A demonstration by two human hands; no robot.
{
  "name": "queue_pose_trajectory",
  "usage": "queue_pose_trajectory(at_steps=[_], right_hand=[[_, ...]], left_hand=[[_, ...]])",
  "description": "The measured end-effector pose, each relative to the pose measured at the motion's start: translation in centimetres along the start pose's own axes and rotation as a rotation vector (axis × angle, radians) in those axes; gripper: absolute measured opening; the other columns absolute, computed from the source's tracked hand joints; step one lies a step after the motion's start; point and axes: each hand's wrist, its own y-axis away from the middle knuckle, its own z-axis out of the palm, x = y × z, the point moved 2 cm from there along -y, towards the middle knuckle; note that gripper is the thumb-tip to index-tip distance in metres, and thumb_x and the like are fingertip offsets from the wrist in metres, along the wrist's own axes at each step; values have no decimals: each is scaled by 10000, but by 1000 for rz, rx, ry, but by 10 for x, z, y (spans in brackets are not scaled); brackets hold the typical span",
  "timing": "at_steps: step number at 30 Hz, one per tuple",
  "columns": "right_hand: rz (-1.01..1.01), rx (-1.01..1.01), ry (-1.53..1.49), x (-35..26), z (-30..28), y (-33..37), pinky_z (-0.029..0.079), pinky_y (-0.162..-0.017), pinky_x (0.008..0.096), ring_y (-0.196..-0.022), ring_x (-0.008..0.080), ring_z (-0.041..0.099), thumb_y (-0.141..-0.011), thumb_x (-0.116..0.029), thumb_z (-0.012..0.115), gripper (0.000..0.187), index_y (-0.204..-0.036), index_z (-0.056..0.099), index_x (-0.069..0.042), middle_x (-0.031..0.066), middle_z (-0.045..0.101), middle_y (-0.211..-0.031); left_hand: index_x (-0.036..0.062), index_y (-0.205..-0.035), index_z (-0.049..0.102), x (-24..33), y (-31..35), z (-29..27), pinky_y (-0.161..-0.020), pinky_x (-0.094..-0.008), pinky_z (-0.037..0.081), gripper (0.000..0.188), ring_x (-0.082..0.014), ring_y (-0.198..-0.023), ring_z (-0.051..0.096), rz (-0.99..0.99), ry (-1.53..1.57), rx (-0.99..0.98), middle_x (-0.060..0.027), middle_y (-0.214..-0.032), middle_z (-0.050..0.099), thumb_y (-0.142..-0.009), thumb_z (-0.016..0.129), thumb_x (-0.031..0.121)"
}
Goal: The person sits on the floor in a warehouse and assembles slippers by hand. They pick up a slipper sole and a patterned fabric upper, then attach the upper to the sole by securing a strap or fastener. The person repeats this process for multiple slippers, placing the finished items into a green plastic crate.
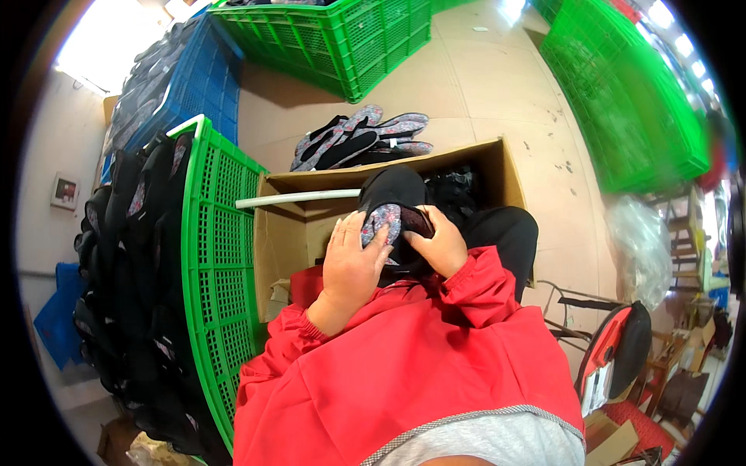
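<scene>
Over my lap I hold a black shoe upper point(385, 218) with a grey floral lining showing at its opening. My left hand point(352, 254) grips its left edge, fingers curled over the floral fabric. On the other side my right hand point(440, 244) pinches the dark edge, thumb in front. Part of the piece merges with the black cloth on my knees, so its full outline is hidden. Beyond the box, a pile of similar black and grey floral shoe pieces point(361, 140) lies on the floor.
An open cardboard box point(509, 175) stands around my knees, with dark pieces inside and a pale rod point(299, 199) across it. On my left is a green crate point(225, 295) beside many hanging black pieces point(128, 272). A blue crate point(206, 81) and green crates point(381, 43) stand farther off.
</scene>
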Motion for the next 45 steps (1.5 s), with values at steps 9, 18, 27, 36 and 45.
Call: queue_pose_trajectory(at_steps=[9, 18, 27, 36, 45], right_hand=[[-91, -33, 24, -7, 5, -4, 502, -871, 372, -1015, 372, 623, -751, 66, 526, 389, -1112, 616, -45, 179, 644, -1066], [-288, -22, 85, -5, 34, -14, 497, -862, 396, -979, 372, 622, -718, 49, 530, 352, -1045, 632, -32, 182, 648, -983], [-35, -124, -185, -7, 38, -12, 469, -789, 276, -832, 183, 594, -710, 92, 470, 297, -958, 609, 5, 81, 620, -862], [-10, -109, -421, 16, 21, 1, 440, -829, 239, -830, 104, 543, -780, 74, 518, 181, -916, 609, -3, -2, 597, -883], [16, -348, -302, 28, -40, -1, 436, -742, 235, -784, 91, 541, -821, -54, 608, 147, -960, 635, -17, 30, 643, -912]], left_hand=[[72, -1088, 694, -36, -14, 33, -858, -405, 506, 305, -354, -1028, 600, -161, -73, 78, -181, -1169, 570, -793, 742, 133], [71, -822, 749, -100, -53, 76, -663, -387, 582, 164, -280, -803, 689, -260, -471, -480, -130, -942, 641, -812, 622, 174], [73, -819, 770, -133, -36, 96, -726, -406, 567, 193, -287, -834, 713, -33, -315, -606, -133, -869, 731, -788, 608, 174], [88, -923, 705, -93, 10, 1, -755, -368, 506, 170, -262, -869, 614, -222, 238, 122, -78, -851, 612, -837, 650, 223], [37, -1191, 640, -93, 36, -21, -955, -331, 468, 401, -217, -1057, 623, -665, 1000, -177, -127, -1137, 672, -885, 679, 293]])
